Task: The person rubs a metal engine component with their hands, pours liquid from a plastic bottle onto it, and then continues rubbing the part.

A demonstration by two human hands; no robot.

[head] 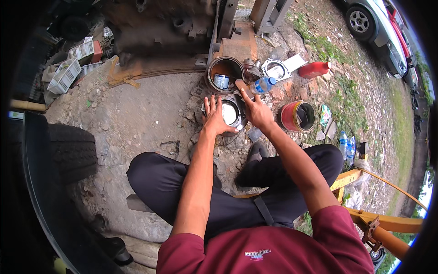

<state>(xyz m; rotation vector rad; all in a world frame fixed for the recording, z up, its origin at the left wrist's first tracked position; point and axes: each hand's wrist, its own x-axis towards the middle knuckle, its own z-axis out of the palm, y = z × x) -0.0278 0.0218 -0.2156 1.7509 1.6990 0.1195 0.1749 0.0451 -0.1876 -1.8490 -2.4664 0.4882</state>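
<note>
A round metal flange housing [241,109] with a bright circular opening sits low before my feet. My left hand [214,119] lies over its left side, fingers spread towards the far edge and thumb at the near edge, holding it. My right hand [260,113] grips a flat brown block [241,84], its index finger extended along the top. The block is at the housing's far right edge; whether they touch I cannot tell. Just beyond stands a large open tin [207,77] with a small blue-and-white can [221,81] inside.
To the right are a plastic bottle [262,85], a metal gasket plate [286,72], a red bottle [313,70] and a red-and-yellow tin [289,116]. A large engine block [157,30] stands ahead on cardboard. A tyre [73,150] is at left; yellow metal bars [383,219] are at right.
</note>
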